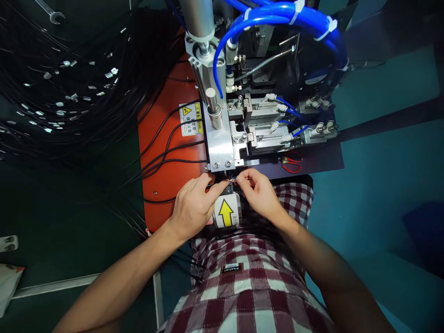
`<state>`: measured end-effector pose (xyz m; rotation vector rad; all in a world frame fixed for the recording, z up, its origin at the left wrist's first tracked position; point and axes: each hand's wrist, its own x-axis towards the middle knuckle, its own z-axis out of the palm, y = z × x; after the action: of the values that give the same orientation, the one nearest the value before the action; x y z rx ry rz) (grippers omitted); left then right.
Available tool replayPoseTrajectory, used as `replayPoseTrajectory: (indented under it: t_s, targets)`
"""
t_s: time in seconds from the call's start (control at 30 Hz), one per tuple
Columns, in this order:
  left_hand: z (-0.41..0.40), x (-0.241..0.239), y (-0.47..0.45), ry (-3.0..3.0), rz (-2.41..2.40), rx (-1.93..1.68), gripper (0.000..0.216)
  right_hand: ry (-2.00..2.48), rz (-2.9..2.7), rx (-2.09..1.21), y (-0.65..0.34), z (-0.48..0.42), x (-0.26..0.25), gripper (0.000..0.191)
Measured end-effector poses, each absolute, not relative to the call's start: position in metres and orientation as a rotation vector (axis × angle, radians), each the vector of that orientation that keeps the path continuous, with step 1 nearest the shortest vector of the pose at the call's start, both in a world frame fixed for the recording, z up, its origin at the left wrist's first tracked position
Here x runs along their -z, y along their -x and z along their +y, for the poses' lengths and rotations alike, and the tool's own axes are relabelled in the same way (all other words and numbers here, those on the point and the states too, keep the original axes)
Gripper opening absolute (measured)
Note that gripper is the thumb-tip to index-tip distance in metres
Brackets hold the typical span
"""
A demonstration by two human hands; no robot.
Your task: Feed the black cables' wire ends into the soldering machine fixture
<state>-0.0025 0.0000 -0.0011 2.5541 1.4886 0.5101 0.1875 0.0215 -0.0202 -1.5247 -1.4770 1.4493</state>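
At the front edge of the silver press machine (220,143), my two hands meet over a small black fixture. My left hand (194,203) is closed, thumb and forefinger pinching a black cable (161,201) that runs in from the left. Thin wires (233,180), one of them red, show between my fingertips. My right hand (260,194) pinches the wire ends from the other side; the exact tips are too small to make out. Just below sits a label with a yellow arrow (226,212) pointing toward the machine.
Several black cables (166,148) cross the orange base plate (156,178). A large bundle of black cables with metal-tipped ends (72,97) lies on the left. Red-handled cutters (291,163) rest at the right. Blue air hoses (277,16) loop above. A wrench (52,14) lies top left.
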Motion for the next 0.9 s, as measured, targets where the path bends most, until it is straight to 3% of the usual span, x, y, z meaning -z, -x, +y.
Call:
replayPoseTrajectory:
  t_s: [0.47,0.7,0.9]
  targets:
    - [0.002,-0.005,-0.002,-2.540,1.479,-0.507,0.028,1.504,-1.493,-1.423,-0.189,0.021,0.021,0.020]
    - [0.004,0.000,0.003,-2.517,1.434,-0.558,0.030,1.527,-1.228,-1.666,-0.187,0.023,0.034,0.025]
    - [0.005,0.006,0.006,-2.480,1.372,-0.625,0.030,1.524,-1.152,-1.536,-0.200,0.020,0.034,0.027]
